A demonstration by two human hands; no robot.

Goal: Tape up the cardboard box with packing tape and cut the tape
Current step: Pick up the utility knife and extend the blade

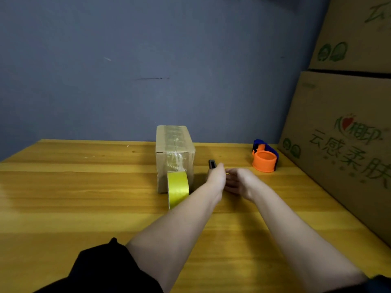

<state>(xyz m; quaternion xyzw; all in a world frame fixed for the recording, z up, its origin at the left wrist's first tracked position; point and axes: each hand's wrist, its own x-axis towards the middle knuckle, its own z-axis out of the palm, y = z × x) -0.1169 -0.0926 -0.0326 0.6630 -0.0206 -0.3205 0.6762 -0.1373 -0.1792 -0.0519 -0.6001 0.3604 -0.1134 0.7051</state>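
Note:
A small cardboard box (174, 144) stands on the wooden table (84, 187), with clear tape over its top and front face. A yellow tape roll (178, 188) stands on edge against the box's front. Just right of the box my two hands meet. My left hand (216, 176) is closed around a dark utility knife (212, 163), whose black end sticks out past the fingers. My right hand (239, 180) curls in against the left one, fingers at a yellow sliver of the knife's body. The rest of the knife is hidden by both hands.
An orange and blue tape dispenser (265, 157) sits at the back right of the table. Large printed cardboard cartons (342, 132) are stacked along the right edge. A blue wall runs behind the table. A dark sleeve lies at the bottom left.

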